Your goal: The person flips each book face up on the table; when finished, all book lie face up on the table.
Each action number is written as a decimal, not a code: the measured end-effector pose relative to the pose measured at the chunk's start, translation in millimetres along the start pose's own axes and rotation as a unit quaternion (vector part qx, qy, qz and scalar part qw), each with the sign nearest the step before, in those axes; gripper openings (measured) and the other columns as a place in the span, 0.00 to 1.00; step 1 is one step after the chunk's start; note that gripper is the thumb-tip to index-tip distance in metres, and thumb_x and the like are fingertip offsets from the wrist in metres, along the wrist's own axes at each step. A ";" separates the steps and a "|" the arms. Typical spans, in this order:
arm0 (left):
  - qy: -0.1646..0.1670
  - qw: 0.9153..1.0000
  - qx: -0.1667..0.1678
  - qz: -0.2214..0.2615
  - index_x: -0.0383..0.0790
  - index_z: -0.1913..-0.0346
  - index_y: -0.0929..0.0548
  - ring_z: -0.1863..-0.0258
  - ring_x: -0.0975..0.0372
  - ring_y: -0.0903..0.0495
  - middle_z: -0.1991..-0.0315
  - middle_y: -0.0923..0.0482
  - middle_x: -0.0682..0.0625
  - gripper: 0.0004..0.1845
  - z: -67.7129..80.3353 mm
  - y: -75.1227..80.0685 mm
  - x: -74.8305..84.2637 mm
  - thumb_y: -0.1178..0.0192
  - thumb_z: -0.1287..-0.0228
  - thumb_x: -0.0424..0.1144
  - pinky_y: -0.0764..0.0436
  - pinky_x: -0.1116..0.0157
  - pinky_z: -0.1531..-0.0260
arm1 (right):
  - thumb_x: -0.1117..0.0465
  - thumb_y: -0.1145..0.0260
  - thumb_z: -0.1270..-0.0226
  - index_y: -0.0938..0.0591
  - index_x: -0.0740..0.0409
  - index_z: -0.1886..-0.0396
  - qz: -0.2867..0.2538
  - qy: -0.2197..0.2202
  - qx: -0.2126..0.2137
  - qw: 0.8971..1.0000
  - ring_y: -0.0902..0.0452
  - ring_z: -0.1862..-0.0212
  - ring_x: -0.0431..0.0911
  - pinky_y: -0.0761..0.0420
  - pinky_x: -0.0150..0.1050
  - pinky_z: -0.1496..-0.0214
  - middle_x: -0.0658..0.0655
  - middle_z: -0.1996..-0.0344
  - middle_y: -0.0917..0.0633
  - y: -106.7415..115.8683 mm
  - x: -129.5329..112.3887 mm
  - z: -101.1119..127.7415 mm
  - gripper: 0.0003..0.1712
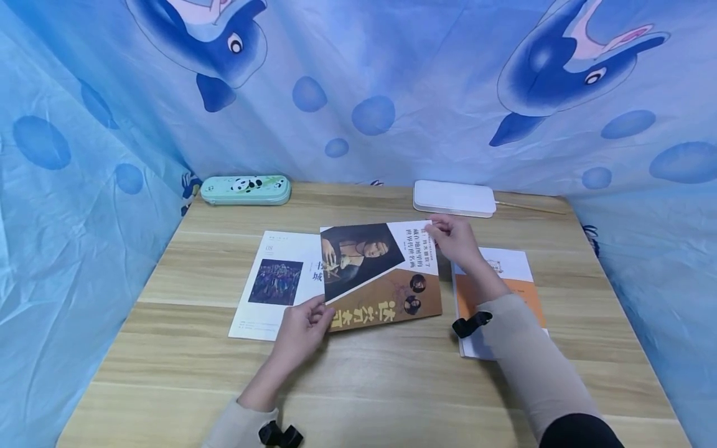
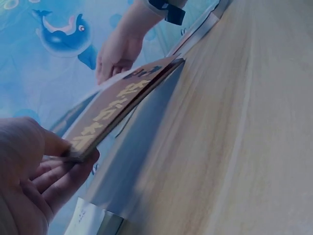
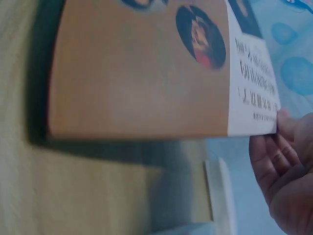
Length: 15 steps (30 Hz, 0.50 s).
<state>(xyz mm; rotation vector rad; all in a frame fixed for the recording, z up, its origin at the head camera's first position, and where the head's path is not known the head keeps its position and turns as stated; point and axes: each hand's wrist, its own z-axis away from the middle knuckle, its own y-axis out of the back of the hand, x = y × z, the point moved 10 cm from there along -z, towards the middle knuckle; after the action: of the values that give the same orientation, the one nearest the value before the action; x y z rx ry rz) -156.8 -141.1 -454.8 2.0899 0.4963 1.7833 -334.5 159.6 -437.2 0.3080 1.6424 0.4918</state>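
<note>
A thin rectangular book with a glossy brown, white and black paper cover (image 1: 386, 280), held above the pale wood-grain table (image 1: 370, 392) by opposite corners.
Carrying it well probably calls for even support at both corners, so it neither twists nor brushes its neighbours: a white paper-covered book with a dark blue square picture (image 1: 274, 286) at left, partly hidden behind it, and an orange-and-white paper-covered book (image 1: 523, 289) at right. Nearer, the left hand (image 1: 302, 330) pinches the near left corner, thumb above, fingers beneath, parted only by its thickness; farther off, the right hand (image 1: 455, 239) pinches the far right corner.
</note>
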 end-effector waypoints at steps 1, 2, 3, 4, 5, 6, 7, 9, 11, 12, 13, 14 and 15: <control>0.011 1.000 -0.001 -0.003 0.31 0.59 0.14 0.77 0.65 0.16 0.73 0.14 0.51 0.04 0.1 -0.8 -3.3 0.33 0.35 0.29 0.15 0.70 0.74 | 0.62 0.38 0.24 0.21 0.66 0.37 -0.004 -0.008 -0.004 1.000 0.17 0.63 0.48 0.14 0.37 0.66 0.64 0.56 0.12 -4.6 3.4 -1.0 0.20; 0.023 1.000 -0.003 -0.006 0.31 0.59 0.14 0.77 0.66 0.17 0.73 0.14 0.52 0.05 0.3 -1.7 -6.8 0.32 0.36 0.30 0.15 0.70 0.73 | 0.63 0.39 0.23 0.22 0.66 0.36 -0.008 -0.015 -0.009 1.000 0.17 0.60 0.49 0.14 0.36 0.65 0.65 0.53 0.13 -9.3 6.6 -1.7 0.21; 0.036 0.999 -0.006 -0.007 0.31 0.60 0.15 0.77 0.66 0.18 0.74 0.15 0.52 0.06 0.6 -2.7 -9.9 0.31 0.37 0.30 0.16 0.70 0.73 | 0.64 0.39 0.23 0.23 0.66 0.35 -0.013 -0.022 -0.014 1.000 0.18 0.57 0.51 0.15 0.35 0.63 0.66 0.51 0.14 -13.8 9.5 -2.0 0.21; 0.052 0.999 -0.011 -0.005 0.32 0.61 0.15 0.78 0.66 0.18 0.74 0.15 0.53 0.05 0.9 -3.9 -13.7 0.30 0.38 0.30 0.16 0.70 0.73 | 0.65 0.40 0.23 0.24 0.66 0.33 -0.016 -0.028 -0.021 0.999 0.18 0.53 0.52 0.16 0.34 0.60 0.67 0.48 0.15 -18.6 12.5 -2.2 0.22; 0.065 0.998 -0.015 -0.002 0.32 0.61 0.15 0.77 0.66 0.18 0.74 0.16 0.53 0.06 1.4 -4.8 -16.7 0.30 0.39 0.30 0.16 0.70 0.73 | 0.65 0.40 0.24 0.25 0.67 0.32 -0.021 -0.036 -0.028 0.999 0.19 0.50 0.54 0.16 0.35 0.56 0.67 0.46 0.16 -23.6 15.9 -2.0 0.23; 0.077 0.997 -0.018 0.003 0.32 0.60 0.15 0.77 0.66 0.18 0.74 0.16 0.53 0.07 1.9 -5.7 -19.8 0.29 0.40 0.30 0.16 0.70 0.73 | 0.65 0.40 0.24 0.27 0.68 0.32 -0.026 -0.044 -0.037 0.998 0.20 0.47 0.55 0.16 0.37 0.52 0.68 0.44 0.17 -28.6 19.2 -1.7 0.24; 0.088 0.996 -0.023 0.005 0.33 0.61 0.15 0.78 0.65 0.19 0.74 0.16 0.54 0.07 2.2 -6.9 -22.2 0.29 0.40 0.31 0.17 0.70 0.74 | 0.65 0.39 0.24 0.28 0.68 0.31 -0.030 -0.049 -0.046 0.997 0.21 0.45 0.57 0.17 0.40 0.48 0.68 0.43 0.18 -33.3 21.9 -1.5 0.25; 0.104 0.994 -0.034 0.004 0.33 0.63 0.15 0.78 0.63 0.19 0.75 0.16 0.54 0.07 2.9 -8.8 -25.1 0.28 0.40 0.33 0.18 0.69 0.76 | 0.64 0.38 0.24 0.30 0.68 0.29 -0.030 -0.059 -0.063 0.996 0.22 0.40 0.58 0.20 0.45 0.40 0.68 0.40 0.19 -42.4 26.7 -0.6 0.27; 0.114 0.992 -0.046 -0.006 0.34 0.65 0.15 0.80 0.63 0.20 0.77 0.17 0.54 0.07 3.4 -10.5 -26.7 0.29 0.38 0.35 0.20 0.69 0.78 | 0.64 0.37 0.25 0.31 0.68 0.28 -0.029 -0.063 -0.075 0.995 0.24 0.38 0.58 0.23 0.48 0.35 0.68 0.39 0.20 -49.8 30.2 -0.2 0.29; 0.119 0.991 -0.053 -0.018 0.36 0.66 0.16 0.81 0.63 0.21 0.78 0.17 0.54 0.08 3.6 -11.3 -27.4 0.29 0.37 0.38 0.22 0.69 0.79 | 0.63 0.37 0.25 0.31 0.67 0.28 -0.023 -0.064 -0.078 0.995 0.24 0.37 0.57 0.24 0.49 0.34 0.67 0.38 0.20 -52.3 31.4 -0.3 0.30; 0.122 0.990 -0.060 -0.032 0.36 0.67 0.15 0.82 0.63 0.22 0.79 0.18 0.55 0.09 4.0 -12.0 -27.5 0.30 0.36 0.40 0.23 0.69 0.80 | 0.63 0.36 0.25 0.31 0.67 0.28 -0.018 -0.063 -0.080 0.995 0.24 0.36 0.57 0.25 0.49 0.33 0.67 0.38 0.20 -54.2 32.1 -0.2 0.30; 0.126 0.989 -0.069 -0.044 0.37 0.68 0.16 0.83 0.63 0.23 0.80 0.18 0.55 0.11 4.6 -13.0 -27.8 0.30 0.36 0.42 0.25 0.69 0.80 | 0.62 0.36 0.26 0.30 0.66 0.28 -0.012 -0.063 -0.080 0.995 0.24 0.36 0.56 0.25 0.49 0.33 0.66 0.38 0.20 -55.7 32.5 -0.3 0.30; 0.132 0.987 -0.078 -0.055 0.39 0.69 0.16 0.83 0.64 0.25 0.81 0.19 0.56 0.12 5.4 -14.1 -28.4 0.31 0.35 0.44 0.27 0.69 0.81 | 0.63 0.35 0.26 0.30 0.66 0.29 -0.008 -0.059 -0.079 0.995 0.23 0.37 0.56 0.24 0.49 0.33 0.66 0.38 0.19 -56.6 32.0 -0.5 0.30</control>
<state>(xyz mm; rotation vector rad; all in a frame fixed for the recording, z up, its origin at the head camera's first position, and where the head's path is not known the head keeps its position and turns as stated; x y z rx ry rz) -156.2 -142.5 -486.9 1.6977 0.5124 1.9753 -334.6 125.4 -492.6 0.2022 1.4804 0.5785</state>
